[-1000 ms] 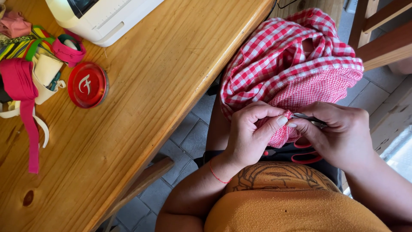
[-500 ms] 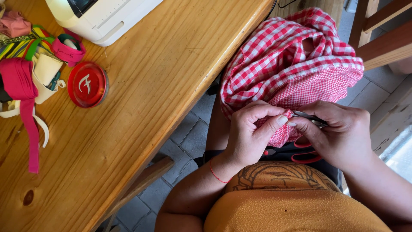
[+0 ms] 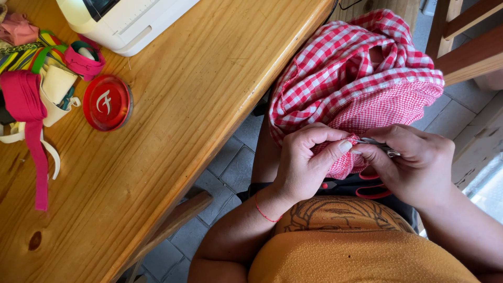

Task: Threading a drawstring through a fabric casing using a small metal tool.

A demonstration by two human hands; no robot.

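Pinching the red checked cloth (image 3: pixel 361 89), the left hand (image 3: pixel 306 165) faces the right hand (image 3: pixel 414 165), whose grip clamps a small metal tool (image 3: pixel 380 145) pointing leftward at the fold.

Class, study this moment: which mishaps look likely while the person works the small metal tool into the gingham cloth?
1. The metal tool in the right hand points toward the left hand thumb pinching the red gingham cloth; a slip might prick it.
2. The bunched cloth could get nicked.
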